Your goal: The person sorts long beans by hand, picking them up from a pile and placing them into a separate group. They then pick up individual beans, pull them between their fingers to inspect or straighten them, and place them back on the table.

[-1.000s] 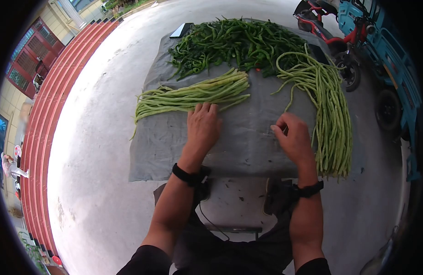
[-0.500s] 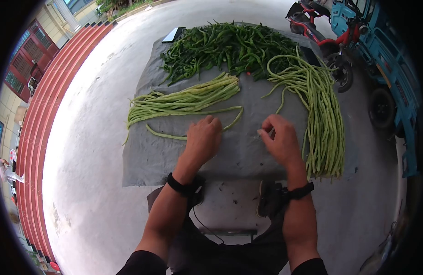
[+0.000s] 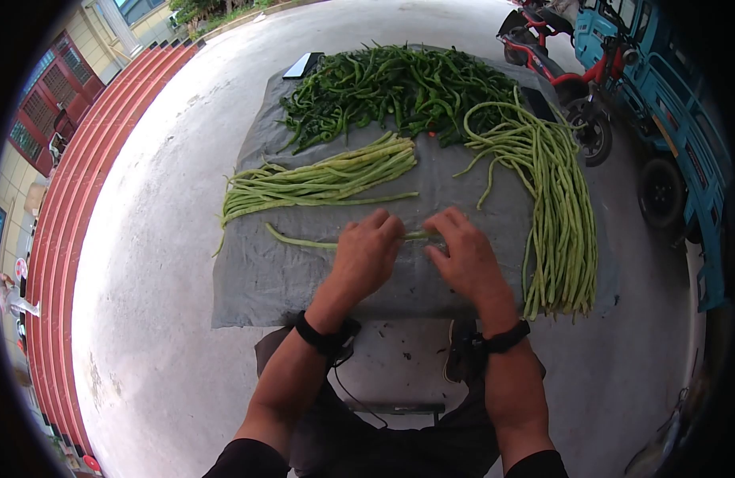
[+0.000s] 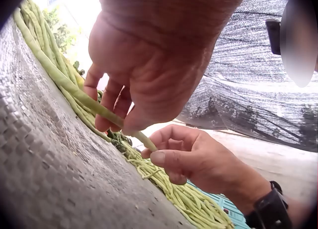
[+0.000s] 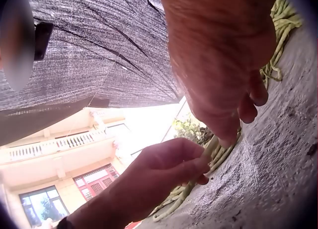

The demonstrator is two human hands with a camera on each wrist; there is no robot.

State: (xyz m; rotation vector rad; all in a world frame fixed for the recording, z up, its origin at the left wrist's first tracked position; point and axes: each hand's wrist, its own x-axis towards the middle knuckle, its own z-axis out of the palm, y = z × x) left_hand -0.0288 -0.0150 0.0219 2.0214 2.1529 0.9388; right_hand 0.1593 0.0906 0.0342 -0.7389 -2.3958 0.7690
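Observation:
A single long green bean (image 3: 300, 240) runs sideways low over the grey woven sheet (image 3: 304, 287). My left hand (image 3: 366, 253) pinches it between thumb and fingers, its longer part trailing to the left. Close on the right, my right hand (image 3: 467, 256) pinches the bean's other end, thumb against fingertips, as the left wrist view shows. Beyond the left hand lies a bundle of long beans (image 3: 320, 182), laid roughly parallel. A larger heap of long beans (image 3: 562, 215) stretches along the sheet's right side, beside the right hand.
Green chilli peppers (image 3: 399, 88) are piled at the sheet's far side. A phone-like slab (image 3: 302, 65) lies at the back left, a dark one (image 3: 537, 103) at the back right. A blue three-wheeler (image 3: 670, 119) stands at right, red steps (image 3: 105, 215) at left.
My left hand has drawn one bean from beside the bundle toward me. The right hand has moved left, from near the right heap to that bean's end.

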